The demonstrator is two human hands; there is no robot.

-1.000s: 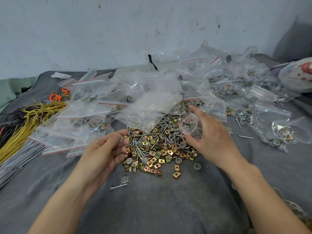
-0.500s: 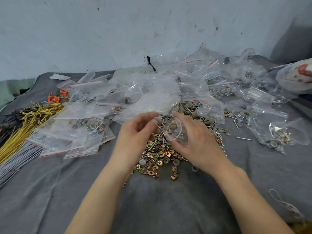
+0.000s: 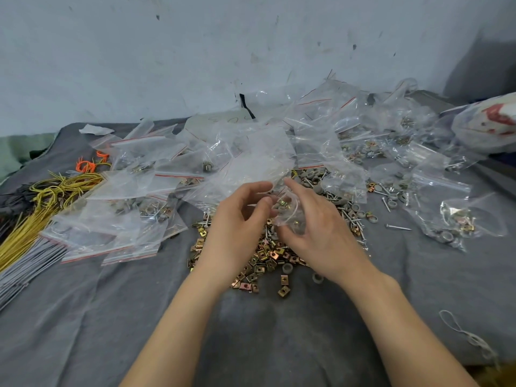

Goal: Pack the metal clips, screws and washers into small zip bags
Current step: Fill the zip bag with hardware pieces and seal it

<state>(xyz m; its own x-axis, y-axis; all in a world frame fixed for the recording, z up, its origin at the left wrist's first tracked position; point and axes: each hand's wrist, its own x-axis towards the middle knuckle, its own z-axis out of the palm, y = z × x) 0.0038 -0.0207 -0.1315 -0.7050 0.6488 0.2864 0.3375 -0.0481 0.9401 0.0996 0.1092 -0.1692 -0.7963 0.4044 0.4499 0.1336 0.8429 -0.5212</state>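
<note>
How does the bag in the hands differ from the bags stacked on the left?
The held bag is raised and crumpled in the right hand; the stacked bags lie flat on the cloth. The held bag is single; the stacked bags overlap. Both are clear plastic holding hardware.

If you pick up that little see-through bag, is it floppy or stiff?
Probably floppy: the little bag crumples and bulges where the right hand holds it. Likely light, since only a few clips show inside. Perhaps slippery too, because its plastic looks glossy.
</note>
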